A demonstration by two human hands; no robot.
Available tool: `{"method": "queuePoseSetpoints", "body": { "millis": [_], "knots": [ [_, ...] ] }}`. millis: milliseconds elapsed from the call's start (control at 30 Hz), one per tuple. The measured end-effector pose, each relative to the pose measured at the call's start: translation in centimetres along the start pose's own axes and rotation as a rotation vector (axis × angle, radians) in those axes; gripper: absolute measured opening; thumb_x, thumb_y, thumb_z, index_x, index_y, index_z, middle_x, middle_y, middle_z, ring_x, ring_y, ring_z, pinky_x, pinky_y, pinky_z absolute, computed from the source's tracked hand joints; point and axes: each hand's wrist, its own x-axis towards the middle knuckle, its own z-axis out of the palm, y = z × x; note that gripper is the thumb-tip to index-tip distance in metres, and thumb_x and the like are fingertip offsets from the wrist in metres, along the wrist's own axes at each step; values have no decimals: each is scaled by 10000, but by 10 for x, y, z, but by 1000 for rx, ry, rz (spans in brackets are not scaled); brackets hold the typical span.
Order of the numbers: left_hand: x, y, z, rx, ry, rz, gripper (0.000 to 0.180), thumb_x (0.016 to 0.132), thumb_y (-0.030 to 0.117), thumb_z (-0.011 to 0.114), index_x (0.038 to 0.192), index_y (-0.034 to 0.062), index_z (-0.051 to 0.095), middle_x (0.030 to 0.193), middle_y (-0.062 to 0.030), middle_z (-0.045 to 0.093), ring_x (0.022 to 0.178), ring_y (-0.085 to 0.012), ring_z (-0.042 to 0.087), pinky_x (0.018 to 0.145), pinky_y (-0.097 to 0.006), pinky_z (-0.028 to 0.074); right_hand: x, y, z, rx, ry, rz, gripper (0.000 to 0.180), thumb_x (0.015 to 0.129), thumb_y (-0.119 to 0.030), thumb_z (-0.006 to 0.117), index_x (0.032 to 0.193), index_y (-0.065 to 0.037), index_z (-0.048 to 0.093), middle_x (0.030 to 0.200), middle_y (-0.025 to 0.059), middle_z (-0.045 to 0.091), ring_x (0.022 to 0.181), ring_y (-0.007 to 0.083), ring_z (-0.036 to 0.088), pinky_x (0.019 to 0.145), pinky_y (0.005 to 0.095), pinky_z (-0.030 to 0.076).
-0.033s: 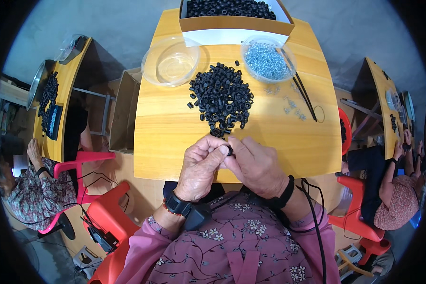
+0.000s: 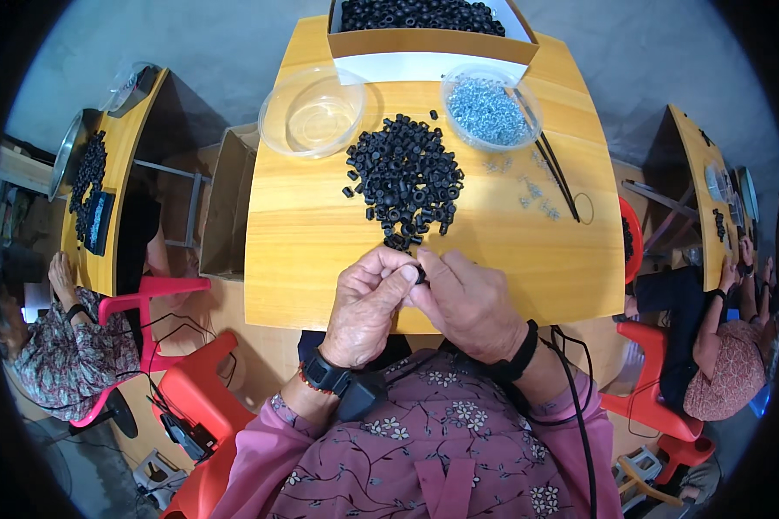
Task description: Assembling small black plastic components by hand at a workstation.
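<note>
Head view. Both hands met over the near edge of the yellow wooden bench [image 2: 320,259]. The left hand [image 2: 368,307] and the right hand [image 2: 467,303] pinched one small black rubber ring [image 2: 421,275] between their fingertips, so each grip was closed on that ring. The ring was held just above the bench edge, right below the near tip of the heap of black rubber rings [image 2: 404,180]. It was mostly hidden by the fingertips; its long axis and facing could not be told.

The heap lay on the middle of the bench, loose rings scattered at its rim. Beyond it to the left stood a clear round plastic bowl [image 2: 312,112], upright. To the right stood a second clear round bowl holding small silvery metal parts [image 2: 489,111], with a few of the same parts spilled on the bench [image 2: 532,190] beside it. A thin dark rod [image 2: 550,169] lay slanted from that bowl toward the right edge. At the far edge sat a brown cardboard box filled with black rings [image 2: 428,39].

A black wristwatch [image 2: 327,374] sat on the left wrist, a black band [image 2: 515,355] on the right.
</note>
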Motion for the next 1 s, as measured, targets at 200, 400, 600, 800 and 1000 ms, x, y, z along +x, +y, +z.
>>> {"method": "queuePoseSetpoints", "body": {
  "millis": [200,400,600,800,1000],
  "knots": [
    [-1,-9,-1,7,17,48,68,1007,85,597,1001,17,591,840,-60,668,706,-142,658,710,-303,569,-1,-3,3,-23,-23,10,452,846,-200,730,1191,57,591,859,113,580,685,254,636,580,365,502],
    [-1,-6,1,21,28,36,62,1011,76,584,994,17,581,823,-58,658,702,-139,652,708,-290,559,0,-2,3,-16,-34,11,425,843,-196,734,1166,42,594,855,108,577,687,260,634,579,369,500],
    [-1,1,8,10,41,13,62,1004,64,571,965,18,586,822,-50,646,702,-121,638,701,-275,549,2,-1,5,39,-13,31,384,838,-190,738,1128,13,590,849,104,571,688,267,635,574,381,497],
    [0,0,6,66,52,35,61,993,61,562,945,28,578,833,-34,636,695,-93,609,686,-247,527,4,-4,5,109,37,38,442,750,-116,819,1127,8,624,765,85,560,625,254,636,521,356,506],
    [0,-2,5,52,34,48,52,1001,57,546,962,30,566,876,-43,642,724,-94,614,709,-252,537,5,-3,3,132,-36,85,382,837,-186,739,1144,-21,584,846,109,570,705,293,641,575,404,500]
  ]
}}
